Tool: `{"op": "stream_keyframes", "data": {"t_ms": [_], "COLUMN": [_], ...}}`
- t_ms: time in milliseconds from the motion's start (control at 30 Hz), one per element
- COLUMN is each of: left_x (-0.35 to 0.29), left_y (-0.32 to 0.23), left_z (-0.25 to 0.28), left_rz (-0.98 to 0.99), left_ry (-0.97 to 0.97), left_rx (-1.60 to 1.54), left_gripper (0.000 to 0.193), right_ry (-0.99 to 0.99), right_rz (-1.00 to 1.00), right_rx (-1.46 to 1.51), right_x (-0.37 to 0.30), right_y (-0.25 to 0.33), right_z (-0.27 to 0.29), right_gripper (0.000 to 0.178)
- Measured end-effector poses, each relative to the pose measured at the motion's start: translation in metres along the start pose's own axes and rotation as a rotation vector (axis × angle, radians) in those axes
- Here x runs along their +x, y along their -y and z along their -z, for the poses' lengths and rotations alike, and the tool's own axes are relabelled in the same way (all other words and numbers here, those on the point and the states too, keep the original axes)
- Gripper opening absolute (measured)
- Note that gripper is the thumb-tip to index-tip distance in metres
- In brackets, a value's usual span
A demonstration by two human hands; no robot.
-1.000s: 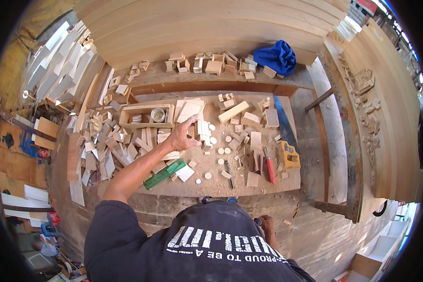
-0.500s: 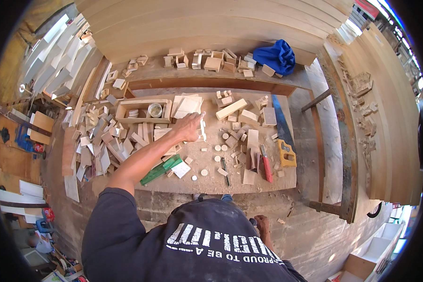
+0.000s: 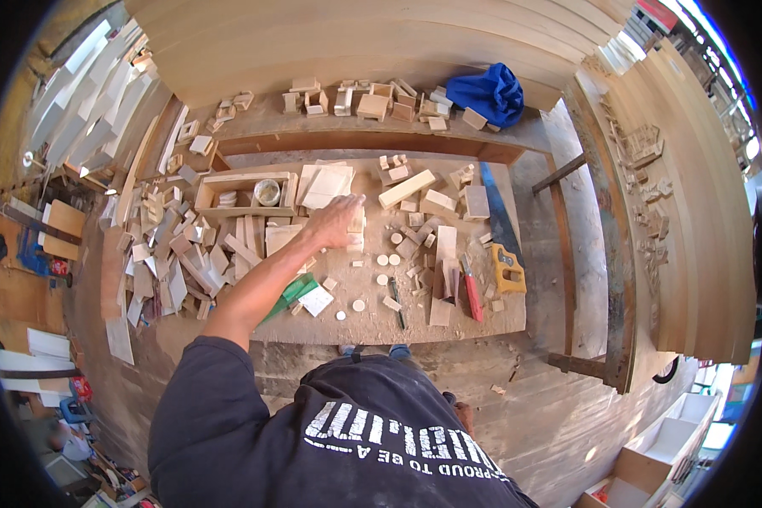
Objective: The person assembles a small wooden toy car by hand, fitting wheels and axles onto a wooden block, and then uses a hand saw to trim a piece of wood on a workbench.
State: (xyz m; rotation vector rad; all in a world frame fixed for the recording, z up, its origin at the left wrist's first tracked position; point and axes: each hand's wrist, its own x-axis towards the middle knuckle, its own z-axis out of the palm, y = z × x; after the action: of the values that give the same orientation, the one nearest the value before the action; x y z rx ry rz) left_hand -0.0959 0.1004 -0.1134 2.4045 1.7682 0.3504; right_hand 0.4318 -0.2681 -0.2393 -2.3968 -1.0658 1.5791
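Note:
My left hand reaches over the middle of the workbench, its fingers closed on a small pale wooden block. A stack of thin wooden sheets lies just beyond it. Several round wooden discs and small offcuts are scattered on the near side. Low beside my body, my right hand is mostly hidden by my shirt. A dark rounded end shows next to it; what it belongs to cannot be made out.
Left of my forearm lie heaped offcuts and a wooden tray holding a round container. A handsaw, a red-handled tool and a dark pen-like tool lie to the right. Small wooden assemblies and a blue cloth rest on the back shelf.
The view has shifted slightly. My left hand has turned at the wrist, and more of the wooden block shows beneath its fingers. My right hand has drawn further behind my body.

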Motion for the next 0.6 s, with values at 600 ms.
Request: {"op": "stream_keyframes", "data": {"t_ms": [600], "left_x": [-0.293], "left_y": [-0.057], "left_z": [-0.023], "left_rz": [1.02], "left_ry": [-0.258], "left_rx": [-0.993], "left_gripper": [0.022], "right_ry": [-0.36], "right_rz": [0.822], "right_rx": [-0.299], "right_x": [0.028], "right_y": [0.468], "right_z": [-0.136], "right_gripper": [0.061]}}
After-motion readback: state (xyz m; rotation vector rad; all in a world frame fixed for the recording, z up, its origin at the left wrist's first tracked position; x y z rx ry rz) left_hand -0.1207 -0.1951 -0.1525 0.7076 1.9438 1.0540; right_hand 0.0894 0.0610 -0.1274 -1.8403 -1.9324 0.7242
